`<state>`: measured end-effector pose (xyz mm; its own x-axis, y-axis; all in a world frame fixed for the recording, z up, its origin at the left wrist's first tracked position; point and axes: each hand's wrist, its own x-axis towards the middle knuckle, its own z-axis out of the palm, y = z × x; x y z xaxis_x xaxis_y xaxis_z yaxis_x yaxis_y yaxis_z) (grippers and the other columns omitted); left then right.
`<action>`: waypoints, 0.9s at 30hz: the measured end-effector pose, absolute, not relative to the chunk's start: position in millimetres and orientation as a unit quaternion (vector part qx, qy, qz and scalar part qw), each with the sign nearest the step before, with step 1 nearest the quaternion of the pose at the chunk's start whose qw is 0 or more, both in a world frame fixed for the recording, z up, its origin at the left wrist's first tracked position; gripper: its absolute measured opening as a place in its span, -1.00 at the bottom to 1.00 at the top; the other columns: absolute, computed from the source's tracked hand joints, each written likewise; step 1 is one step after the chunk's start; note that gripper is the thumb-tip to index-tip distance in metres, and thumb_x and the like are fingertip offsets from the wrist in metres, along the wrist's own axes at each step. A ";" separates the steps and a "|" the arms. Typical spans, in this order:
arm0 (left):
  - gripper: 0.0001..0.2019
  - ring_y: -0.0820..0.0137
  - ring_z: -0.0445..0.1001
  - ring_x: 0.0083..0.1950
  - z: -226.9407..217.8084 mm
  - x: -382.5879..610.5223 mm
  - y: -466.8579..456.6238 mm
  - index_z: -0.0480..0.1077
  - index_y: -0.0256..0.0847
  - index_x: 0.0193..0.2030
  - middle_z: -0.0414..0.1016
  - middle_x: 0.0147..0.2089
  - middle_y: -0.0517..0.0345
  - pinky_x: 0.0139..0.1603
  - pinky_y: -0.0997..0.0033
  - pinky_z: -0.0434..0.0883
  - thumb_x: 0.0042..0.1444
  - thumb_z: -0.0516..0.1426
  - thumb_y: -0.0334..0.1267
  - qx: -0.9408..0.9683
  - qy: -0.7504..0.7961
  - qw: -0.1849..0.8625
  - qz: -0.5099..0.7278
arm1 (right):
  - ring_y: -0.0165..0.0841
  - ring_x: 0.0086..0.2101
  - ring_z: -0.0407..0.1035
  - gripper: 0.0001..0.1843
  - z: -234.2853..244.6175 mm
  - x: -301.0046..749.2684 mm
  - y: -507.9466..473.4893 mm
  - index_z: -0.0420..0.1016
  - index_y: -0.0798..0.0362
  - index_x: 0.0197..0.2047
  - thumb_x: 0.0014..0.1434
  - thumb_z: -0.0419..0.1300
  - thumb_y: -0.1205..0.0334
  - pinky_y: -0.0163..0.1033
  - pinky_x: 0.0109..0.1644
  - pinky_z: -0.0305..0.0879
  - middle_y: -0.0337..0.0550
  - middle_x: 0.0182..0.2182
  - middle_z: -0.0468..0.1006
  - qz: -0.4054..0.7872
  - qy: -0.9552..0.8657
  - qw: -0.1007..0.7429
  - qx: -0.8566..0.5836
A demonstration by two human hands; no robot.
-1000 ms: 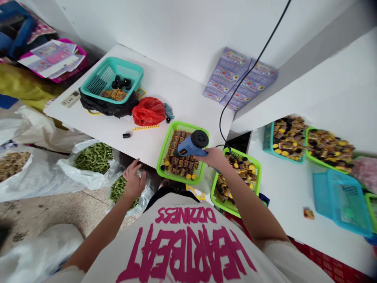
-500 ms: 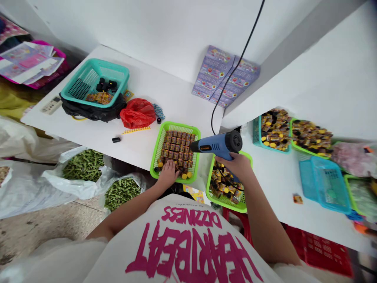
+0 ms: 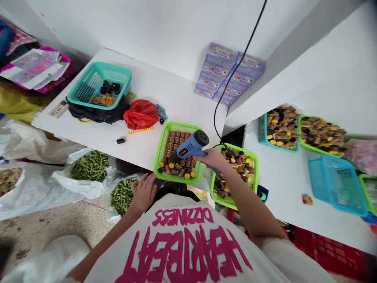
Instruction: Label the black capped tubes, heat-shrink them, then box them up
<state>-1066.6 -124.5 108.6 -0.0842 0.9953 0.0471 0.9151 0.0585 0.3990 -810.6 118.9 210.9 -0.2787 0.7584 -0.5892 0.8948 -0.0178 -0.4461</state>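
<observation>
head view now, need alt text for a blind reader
A person's right hand holds a blue heat gun over small containers in a green basket at the edge of a white table. The left hand is open by the basket's near-left corner; a second green basket of containers is at right.

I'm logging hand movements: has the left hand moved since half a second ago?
Yes, left and nearer: against the green basket below the heat gun, the left hand went from over the small jars inside to outside the basket's near left corner.
</observation>
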 end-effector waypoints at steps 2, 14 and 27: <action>-0.56 0.00 0.26 0.29 115.3 -1077.2 -122.3 0.17 -0.16 0.35 0.43 0.25 -0.12 0.23 -0.13 0.10 0.35 -0.05 -0.23 0.633 0.746 0.097 0.184 | -0.34 -0.62 0.41 -0.50 215.8 -813.2 122.2 0.50 0.08 -0.47 0.03 0.25 -0.25 -0.33 -0.51 0.22 -0.17 -0.68 0.48 -0.382 0.703 0.091 0.593; -0.55 -0.02 0.15 0.37 116.1 -1083.0 -20.8 0.13 -0.25 0.30 0.18 0.38 -0.27 0.29 -0.18 0.12 0.31 -0.04 -0.21 0.597 0.756 0.084 0.257 | -0.30 -0.48 0.43 -0.62 241.0 -763.8 94.9 0.61 0.02 -0.44 -0.01 0.29 -0.15 -0.31 -0.43 0.15 -0.21 -0.60 0.48 -0.275 0.710 0.084 0.643; -0.50 -0.07 0.08 0.45 42.9 -952.7 13.4 0.28 -0.43 0.28 0.16 0.41 -0.39 0.38 -0.15 0.10 0.34 -0.03 -0.12 0.770 0.592 0.221 0.088 | -0.19 -0.44 0.46 -0.48 267.3 -714.7 94.9 0.62 0.10 -0.41 -0.01 0.26 -0.26 -0.23 -0.38 0.22 -0.11 -0.59 0.55 -0.204 0.615 -0.035 0.761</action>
<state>-952.7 13.4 42.9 0.2837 0.9506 -0.1264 0.8726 -0.2012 0.4451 -714.7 94.9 267.3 0.1605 0.9499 -0.2682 0.9217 -0.2415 -0.3035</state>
